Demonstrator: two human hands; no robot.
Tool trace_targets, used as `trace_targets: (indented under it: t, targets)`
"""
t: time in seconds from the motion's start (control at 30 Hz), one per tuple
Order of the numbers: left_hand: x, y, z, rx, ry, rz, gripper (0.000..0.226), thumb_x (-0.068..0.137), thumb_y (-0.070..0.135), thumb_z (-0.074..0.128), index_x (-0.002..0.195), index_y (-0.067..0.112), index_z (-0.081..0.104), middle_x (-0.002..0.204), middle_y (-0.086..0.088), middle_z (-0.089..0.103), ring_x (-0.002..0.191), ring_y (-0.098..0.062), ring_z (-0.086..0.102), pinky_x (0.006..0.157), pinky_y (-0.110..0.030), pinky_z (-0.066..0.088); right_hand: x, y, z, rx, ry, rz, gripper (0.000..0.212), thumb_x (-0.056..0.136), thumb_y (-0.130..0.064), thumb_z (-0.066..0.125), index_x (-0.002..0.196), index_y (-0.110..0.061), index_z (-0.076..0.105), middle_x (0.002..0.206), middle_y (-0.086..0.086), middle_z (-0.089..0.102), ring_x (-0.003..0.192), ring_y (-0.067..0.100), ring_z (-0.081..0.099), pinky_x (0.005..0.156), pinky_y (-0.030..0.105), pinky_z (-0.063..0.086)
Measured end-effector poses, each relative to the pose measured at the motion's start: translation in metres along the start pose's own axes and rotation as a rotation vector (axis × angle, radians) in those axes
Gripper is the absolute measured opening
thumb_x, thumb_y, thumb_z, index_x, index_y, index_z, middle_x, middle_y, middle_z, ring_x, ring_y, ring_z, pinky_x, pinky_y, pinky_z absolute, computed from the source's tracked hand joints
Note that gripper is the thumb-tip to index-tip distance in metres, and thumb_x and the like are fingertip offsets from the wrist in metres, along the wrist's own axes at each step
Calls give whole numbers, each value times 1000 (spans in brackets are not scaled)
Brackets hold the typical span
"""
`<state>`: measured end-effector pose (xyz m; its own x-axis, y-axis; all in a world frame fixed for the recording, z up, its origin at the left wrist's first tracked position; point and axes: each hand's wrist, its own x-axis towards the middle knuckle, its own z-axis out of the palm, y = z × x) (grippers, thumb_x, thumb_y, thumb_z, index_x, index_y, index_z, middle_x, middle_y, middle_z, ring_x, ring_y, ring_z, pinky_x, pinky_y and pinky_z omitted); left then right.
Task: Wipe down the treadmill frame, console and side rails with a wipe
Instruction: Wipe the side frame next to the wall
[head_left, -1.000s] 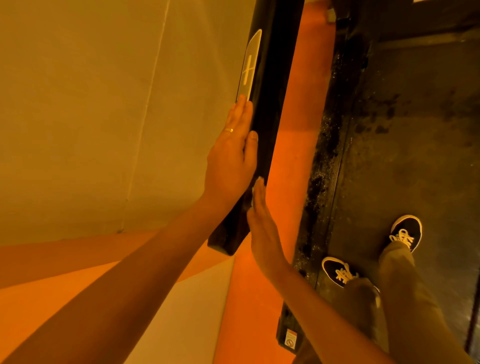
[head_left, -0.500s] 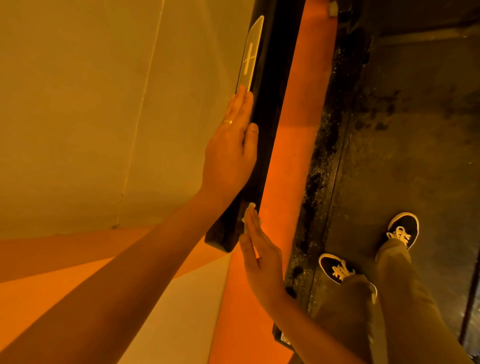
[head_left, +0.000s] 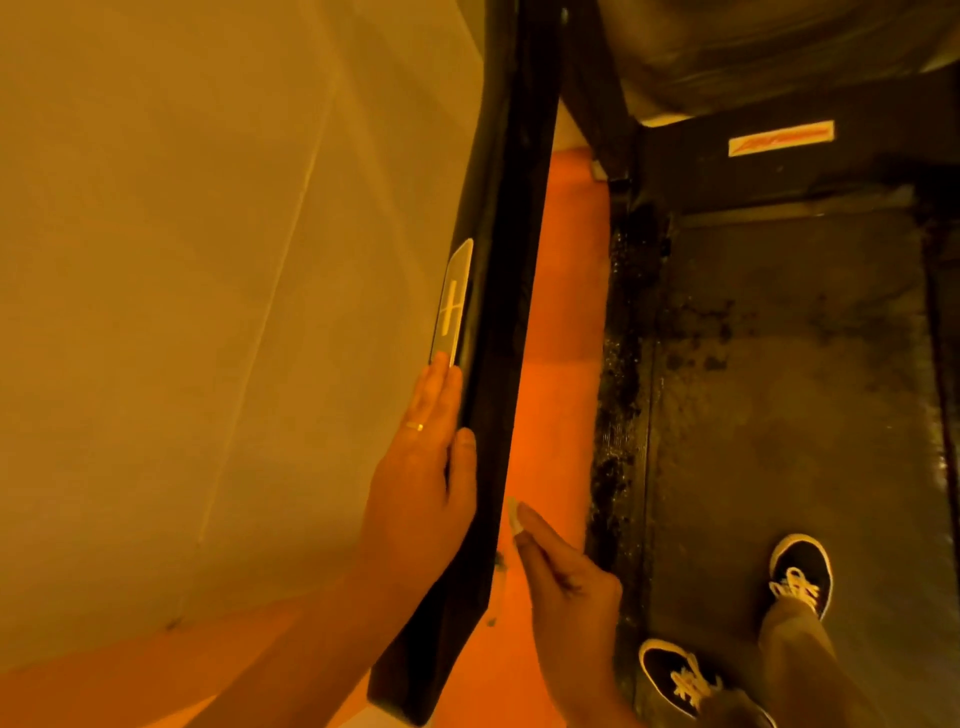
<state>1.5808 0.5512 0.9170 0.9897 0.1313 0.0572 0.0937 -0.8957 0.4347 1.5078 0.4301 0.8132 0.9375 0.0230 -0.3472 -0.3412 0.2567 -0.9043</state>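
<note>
A black handrail (head_left: 506, 312) of the treadmill runs from the top of the head view down to its end at the bottom centre. A pale metal grip plate (head_left: 453, 304) is set in its left face. My left hand (head_left: 423, 483) lies flat against the rail's left side, fingers straight, fingertips just below the plate. My right hand (head_left: 563, 597) presses a small pale wipe (head_left: 514, 517) against the rail's right side; only the wipe's edge shows past my fingertips. The dark treadmill belt (head_left: 789, 415) lies to the right.
A pale wall (head_left: 208, 260) stands close on the left. An orange floor strip (head_left: 563, 312) runs between rail and deck. The grimy side rail (head_left: 623, 389) of the deck borders the belt. My two black shoes (head_left: 800, 571) stand on the belt. The motor cover (head_left: 779, 150) is ahead.
My right hand with the wipe has slid back down the rail's right side toward its end. The left hand has stayed flat on the left face. The camera has tilted up.
</note>
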Motion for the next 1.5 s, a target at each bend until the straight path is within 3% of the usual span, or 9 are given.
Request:
trace_targets:
  t: [0.17,0.33,0.5,0.67,0.83,1.2,1.33,1.43,1.5]
  targets:
    - [43,3,3,15,-3,30,58,100,19,40,155,23,24,165,9,19,152,-7,19,119,-22,25,103,-32,3,-56,27,-177,32,92,-5,68,122,-18,69,96,-41,66,71,0,69,60,9,49]
    - [123,5,15,87,30,69,59,99,18,39,156,9,29,163,6,15,152,-10,17,119,-34,31,204,-66,16,-40,46,-273,29,94,-11,67,123,-15,70,107,-32,65,100,-7,65,75,5,49]
    - [198,11,24,153,28,49,60,100,20,37,157,7,24,166,-4,17,149,-6,11,117,-19,18,290,-94,29,-77,93,-335,26,95,-20,68,121,-22,71,92,-42,64,97,1,65,65,12,53]
    - [255,20,29,197,39,61,55,102,6,43,155,2,29,164,-13,23,152,-23,21,118,-21,18,364,-119,34,-61,66,-307,26,96,-16,67,118,-29,66,99,-32,64,93,-7,67,77,11,53]
    - [263,22,31,199,83,38,55,100,13,40,154,5,34,163,-8,28,149,-17,26,111,0,10,427,-132,46,-84,38,-289,27,95,-15,67,117,-30,64,99,-27,65,93,-7,67,80,14,55]
    - [259,26,30,227,54,-5,56,102,26,33,156,10,33,165,-3,24,151,-16,26,117,-9,16,529,-156,80,-62,-19,-235,25,94,1,62,117,-3,71,106,0,70,84,-18,62,79,4,44]
    - [259,29,29,238,53,-18,56,102,25,34,156,12,32,165,-1,23,151,-14,25,116,-7,15,523,-159,93,31,-111,-167,25,96,0,60,118,-7,70,118,26,67,106,22,64,79,16,53]
    - [259,31,28,237,59,-24,55,102,21,37,156,11,33,165,0,23,150,-13,25,115,-5,15,494,-160,89,-105,-173,-115,20,105,-21,50,112,-32,65,84,-6,66,67,7,62,58,13,47]
    - [258,31,29,235,63,-22,55,101,16,41,155,10,34,165,-1,24,150,-13,27,115,-7,17,468,-149,83,-117,-278,-125,22,108,-26,40,122,-37,53,107,-14,62,72,-4,52,66,10,43]
